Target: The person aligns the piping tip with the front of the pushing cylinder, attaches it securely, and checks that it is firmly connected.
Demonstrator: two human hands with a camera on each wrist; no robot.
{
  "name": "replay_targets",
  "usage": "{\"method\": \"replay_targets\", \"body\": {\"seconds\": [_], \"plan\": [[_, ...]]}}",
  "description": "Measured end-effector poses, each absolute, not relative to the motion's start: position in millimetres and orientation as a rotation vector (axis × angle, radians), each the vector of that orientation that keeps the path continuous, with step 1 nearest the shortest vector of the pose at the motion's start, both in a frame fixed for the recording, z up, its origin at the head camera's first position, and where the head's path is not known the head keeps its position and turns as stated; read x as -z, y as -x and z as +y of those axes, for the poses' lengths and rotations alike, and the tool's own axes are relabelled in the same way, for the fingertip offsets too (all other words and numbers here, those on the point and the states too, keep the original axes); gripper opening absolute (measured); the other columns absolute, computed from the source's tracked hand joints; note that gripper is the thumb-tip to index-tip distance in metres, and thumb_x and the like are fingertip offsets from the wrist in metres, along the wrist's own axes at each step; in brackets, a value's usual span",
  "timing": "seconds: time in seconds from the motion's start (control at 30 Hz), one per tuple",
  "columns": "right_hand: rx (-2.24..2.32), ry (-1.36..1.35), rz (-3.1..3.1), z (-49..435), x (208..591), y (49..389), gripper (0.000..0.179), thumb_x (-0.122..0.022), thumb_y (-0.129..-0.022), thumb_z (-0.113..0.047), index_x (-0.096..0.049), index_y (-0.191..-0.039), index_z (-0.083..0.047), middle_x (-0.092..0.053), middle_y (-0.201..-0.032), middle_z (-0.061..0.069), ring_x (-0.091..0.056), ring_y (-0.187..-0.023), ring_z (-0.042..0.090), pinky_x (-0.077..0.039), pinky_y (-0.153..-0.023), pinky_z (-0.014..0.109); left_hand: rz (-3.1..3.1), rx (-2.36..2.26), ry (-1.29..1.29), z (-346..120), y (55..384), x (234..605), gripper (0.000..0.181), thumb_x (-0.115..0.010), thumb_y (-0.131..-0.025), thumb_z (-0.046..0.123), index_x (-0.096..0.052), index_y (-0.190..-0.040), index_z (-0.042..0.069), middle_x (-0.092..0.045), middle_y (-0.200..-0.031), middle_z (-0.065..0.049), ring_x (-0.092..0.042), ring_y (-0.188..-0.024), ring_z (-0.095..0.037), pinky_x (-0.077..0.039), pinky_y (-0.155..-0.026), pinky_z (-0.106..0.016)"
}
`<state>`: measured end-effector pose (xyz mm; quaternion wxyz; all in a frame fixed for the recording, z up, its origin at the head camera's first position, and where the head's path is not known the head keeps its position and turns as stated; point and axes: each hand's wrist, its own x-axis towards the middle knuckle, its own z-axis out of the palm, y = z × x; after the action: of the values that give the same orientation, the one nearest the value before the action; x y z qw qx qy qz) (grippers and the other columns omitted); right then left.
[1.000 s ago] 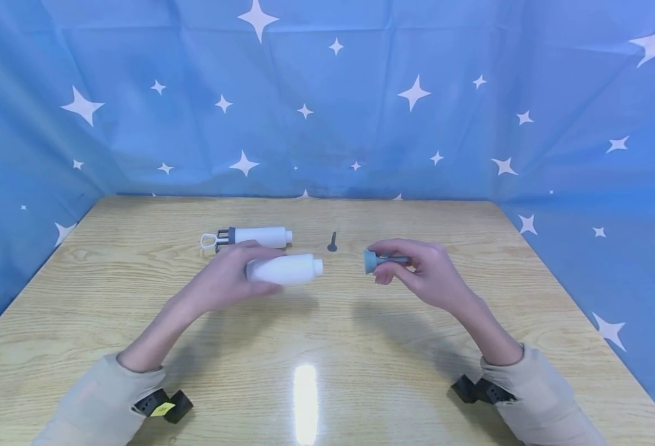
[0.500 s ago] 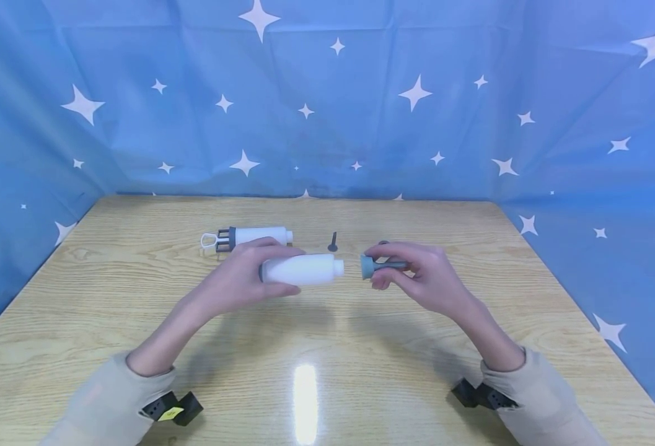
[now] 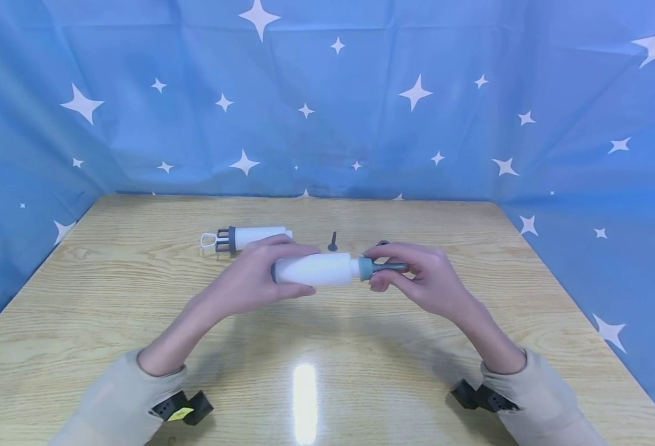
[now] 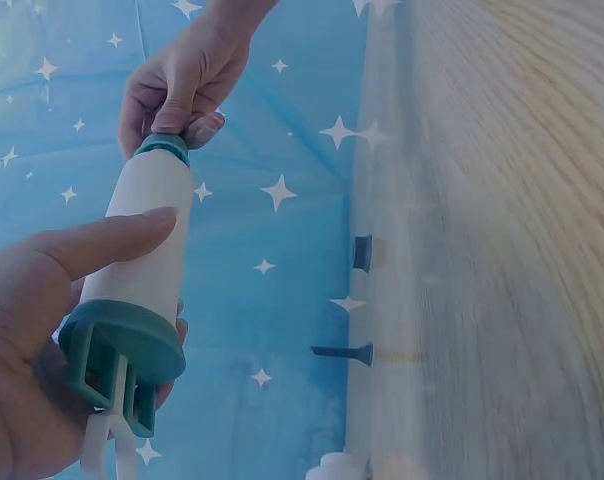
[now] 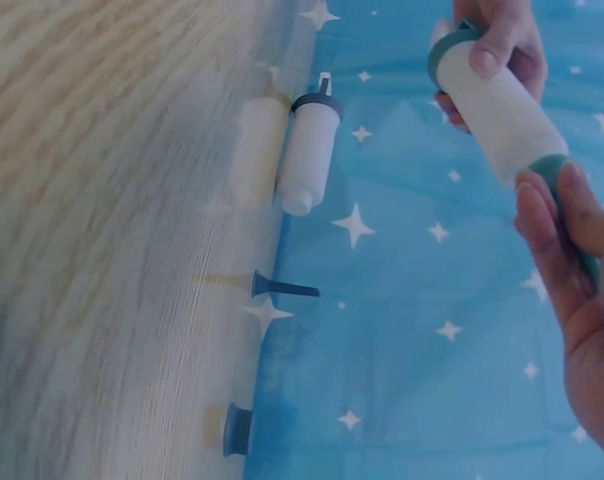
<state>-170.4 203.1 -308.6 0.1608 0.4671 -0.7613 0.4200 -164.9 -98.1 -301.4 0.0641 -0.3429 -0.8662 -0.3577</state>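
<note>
My left hand (image 3: 254,275) grips the white barrel of an icing syringe (image 3: 318,269), held level above the table. A green end collar with a white pull handle (image 4: 112,430) shows at its near end in the left wrist view; in the head view the hand hides most of that end. With fingertips and thumb, my right hand (image 3: 430,279) pinches a teal nozzle (image 3: 366,269) with a long narrow spout. The nozzle's wide end meets the syringe's neck, in line with it. Whether it is screwed on I cannot tell.
Behind my left hand lies a second white syringe (image 3: 260,236) with a dark grey collar. A dark narrow nozzle (image 3: 333,241) stands to its right. A short dark fitting (image 5: 238,430) sits farther right. A blue starry curtain (image 3: 327,124) hangs behind the wooden table (image 3: 249,347).
My left hand has carried the syringe rightward until its neck meets the nozzle. My right hand has stayed nearly in place, still pinching the nozzle.
</note>
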Motion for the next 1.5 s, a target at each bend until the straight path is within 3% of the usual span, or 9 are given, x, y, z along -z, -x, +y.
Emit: {"method": "replay_targets", "body": {"seconds": [0.33,0.5,0.63,1.03,1.27,1.5], "plan": [[-1.215,-1.326,-2.142,204,307,169,0.044,-0.077,-0.073,0.021,-0.069,-0.114,0.005,-0.073,-0.101,0.014,-0.072,-0.072,0.011,-0.059,-0.068,0.025,-2.581,1.117,1.067,-91,168,297,0.052,-0.089,-0.079,0.027,-0.072,-0.127,0.018,-0.068,-0.114,-0.004,-0.064,-0.100,-0.022,-0.056,-0.079,-0.041],[-1.196,-1.319,-2.089,206,307,171,0.031,-0.078,-0.085,-0.002,-0.070,-0.114,0.005,-0.073,-0.102,0.016,-0.073,-0.074,0.012,-0.059,-0.070,0.024,-2.565,1.112,1.083,-89,170,293,0.053,-0.089,-0.078,0.028,-0.072,-0.127,0.018,-0.068,-0.113,-0.006,-0.064,-0.100,-0.023,-0.055,-0.079,-0.041],[-1.190,-1.312,-2.068,205,307,172,0.032,-0.077,-0.088,-0.015,-0.071,-0.113,0.004,-0.073,-0.103,0.015,-0.073,-0.076,0.012,-0.059,-0.071,0.024,-2.579,1.108,1.078,-88,169,291,0.053,-0.089,-0.078,0.030,-0.072,-0.128,0.018,-0.069,-0.113,-0.006,-0.064,-0.099,-0.023,-0.055,-0.078,-0.041],[-1.227,-1.299,-2.130,206,310,171,0.025,-0.071,-0.093,-0.005,-0.068,-0.116,0.007,-0.073,-0.097,0.014,-0.071,-0.068,0.011,-0.058,-0.066,0.023,-2.563,1.104,1.077,-87,169,292,0.053,-0.089,-0.078,0.027,-0.073,-0.127,0.016,-0.068,-0.113,-0.006,-0.064,-0.099,-0.024,-0.055,-0.078,-0.040],[-1.177,-1.258,-2.165,206,311,170,0.034,-0.062,-0.101,-0.027,-0.071,-0.113,0.004,-0.074,-0.086,0.004,-0.070,-0.069,0.008,-0.057,-0.062,0.022,-2.588,1.096,1.066,-86,167,292,0.056,-0.090,-0.077,0.026,-0.071,-0.129,0.016,-0.068,-0.115,-0.007,-0.063,-0.100,-0.024,-0.055,-0.078,-0.038],[-1.155,-1.155,-2.134,201,311,169,0.030,-0.071,-0.096,-0.023,-0.070,-0.111,0.003,-0.074,-0.101,0.011,-0.072,-0.085,0.014,-0.058,-0.074,0.022,-2.593,1.104,1.053,-87,166,292,0.055,-0.089,-0.078,0.027,-0.071,-0.129,0.016,-0.068,-0.115,-0.007,-0.064,-0.100,-0.024,-0.055,-0.078,-0.039]]}}
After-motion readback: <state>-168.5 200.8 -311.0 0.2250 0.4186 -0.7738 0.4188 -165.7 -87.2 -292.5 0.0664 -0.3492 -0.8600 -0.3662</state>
